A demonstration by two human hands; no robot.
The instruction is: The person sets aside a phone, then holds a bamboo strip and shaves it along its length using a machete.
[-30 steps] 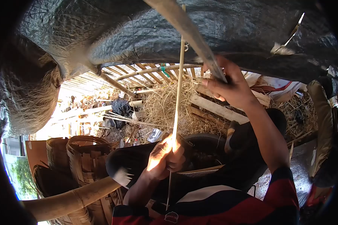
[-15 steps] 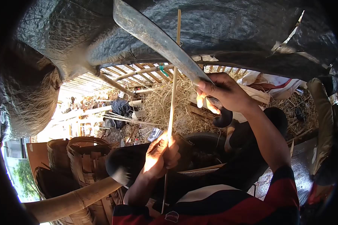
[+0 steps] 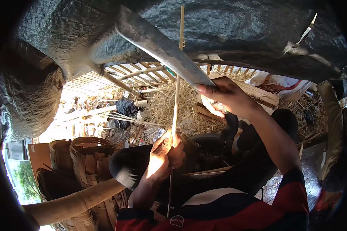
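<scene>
My left hand is closed around a long, thin bamboo strip. The strip stands nearly upright in view, its lower end running down past my shirt. In my right hand is a large machete. Its broad blade slants to the upper left and crosses the strip in view; whether they touch I cannot tell. A small curl shows beside the strip near its upper part.
Dark plastic sheeting hangs overhead. Woven bamboo baskets and a thick bamboo pole are at the lower left. Straw and shavings cover the ground by a slatted bamboo fence. A dark round container sits between my legs.
The machete first swings from a steep angle to a broad slant toward the upper left, then shifts slightly lower. My left hand still holds the strip and has moved a little left.
</scene>
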